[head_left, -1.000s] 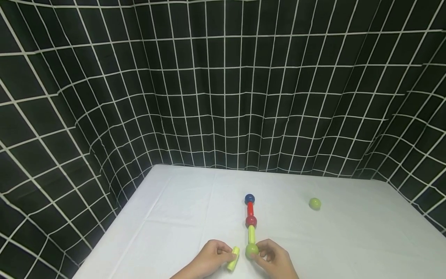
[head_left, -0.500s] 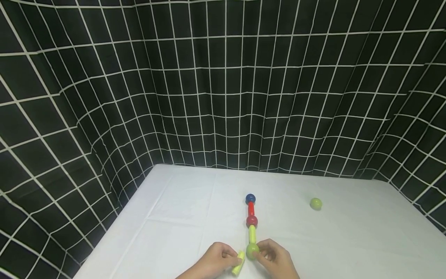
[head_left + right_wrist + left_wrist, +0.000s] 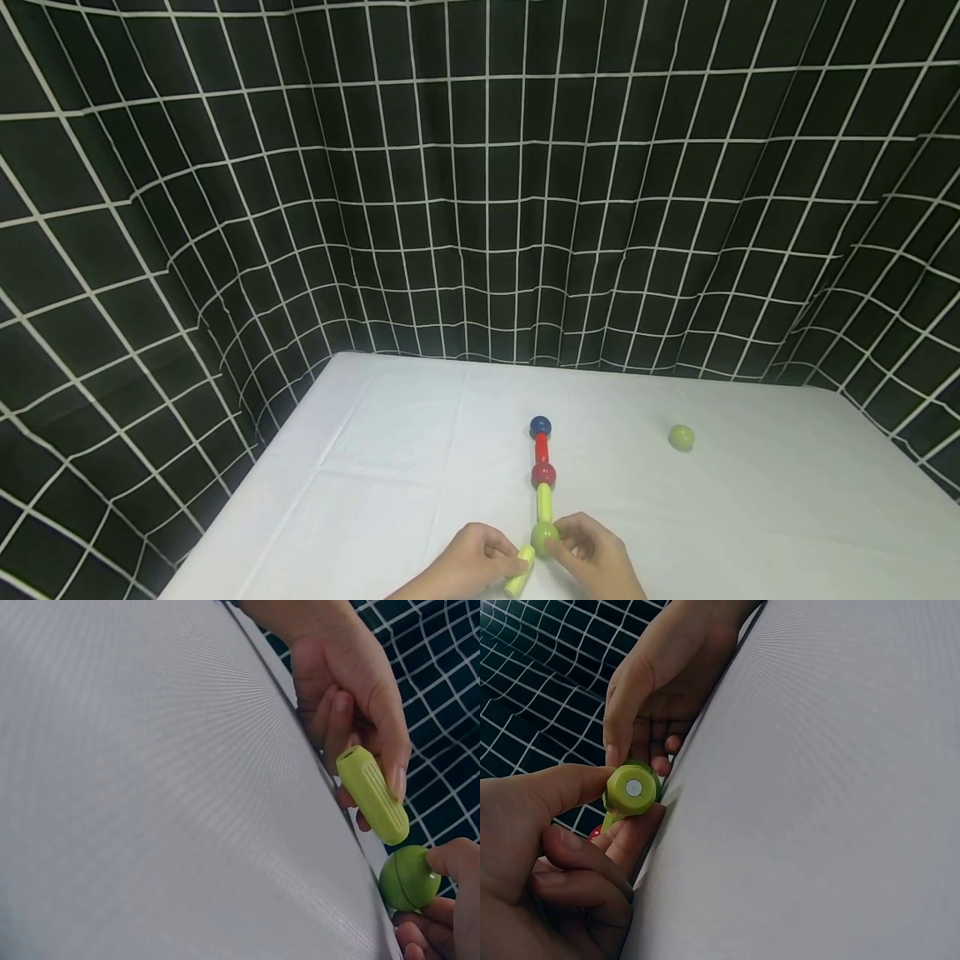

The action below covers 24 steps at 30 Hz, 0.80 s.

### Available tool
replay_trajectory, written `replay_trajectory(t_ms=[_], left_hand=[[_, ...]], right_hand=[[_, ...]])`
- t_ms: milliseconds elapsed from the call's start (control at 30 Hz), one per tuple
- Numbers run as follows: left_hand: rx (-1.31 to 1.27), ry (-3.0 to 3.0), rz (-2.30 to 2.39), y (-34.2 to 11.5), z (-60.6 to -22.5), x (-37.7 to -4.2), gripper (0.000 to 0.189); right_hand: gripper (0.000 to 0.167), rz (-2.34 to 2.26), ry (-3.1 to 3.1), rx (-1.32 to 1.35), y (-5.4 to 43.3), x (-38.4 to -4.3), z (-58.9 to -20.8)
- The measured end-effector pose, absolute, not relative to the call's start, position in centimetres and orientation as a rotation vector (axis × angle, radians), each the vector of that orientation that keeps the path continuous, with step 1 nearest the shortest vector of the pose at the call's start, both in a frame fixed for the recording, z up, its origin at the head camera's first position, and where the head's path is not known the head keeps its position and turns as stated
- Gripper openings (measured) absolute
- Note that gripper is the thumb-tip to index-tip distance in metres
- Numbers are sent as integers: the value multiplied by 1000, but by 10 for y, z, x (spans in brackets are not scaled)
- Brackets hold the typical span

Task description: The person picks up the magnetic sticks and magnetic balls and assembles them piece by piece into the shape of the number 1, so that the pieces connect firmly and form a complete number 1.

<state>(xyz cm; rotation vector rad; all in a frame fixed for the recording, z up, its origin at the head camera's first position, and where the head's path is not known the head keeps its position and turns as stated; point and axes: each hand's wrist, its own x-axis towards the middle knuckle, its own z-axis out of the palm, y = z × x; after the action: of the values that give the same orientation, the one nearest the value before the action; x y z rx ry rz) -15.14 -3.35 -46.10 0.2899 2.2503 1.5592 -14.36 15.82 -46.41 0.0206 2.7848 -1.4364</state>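
My left hand [image 3: 474, 560] pinches a yellow-green ribbed rod [image 3: 373, 795] between thumb and fingers; in the left wrist view its end shows a pale round disc. My right hand [image 3: 592, 554] holds a green ball [image 3: 409, 878] by its side. That ball is the near end of a chain on the table: a yellow-green rod [image 3: 544, 503], a red ball [image 3: 543, 475], a red rod [image 3: 542, 447] and a blue ball [image 3: 540, 427] at the far end. The held rod's far end is close beside the green ball; in the right wrist view a small gap shows between them.
A loose green ball [image 3: 682, 437] lies at the back right of the white-covered table [image 3: 390, 433]. A dark curtain with a white grid [image 3: 480, 200] hangs behind the table and along its sides.
My left hand has moved right with the yellow-green rod, bringing it closer to the green ball. The right hand keeps its hold, and the chain lies as before.
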Motion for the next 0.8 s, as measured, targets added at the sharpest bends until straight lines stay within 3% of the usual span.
replay_trajectory(t_ms=[800], left_hand=[[299,2253,1557,-27,-461,-151,26]], right_hand=[[36,-1419,2737,30,158,-144,-463]])
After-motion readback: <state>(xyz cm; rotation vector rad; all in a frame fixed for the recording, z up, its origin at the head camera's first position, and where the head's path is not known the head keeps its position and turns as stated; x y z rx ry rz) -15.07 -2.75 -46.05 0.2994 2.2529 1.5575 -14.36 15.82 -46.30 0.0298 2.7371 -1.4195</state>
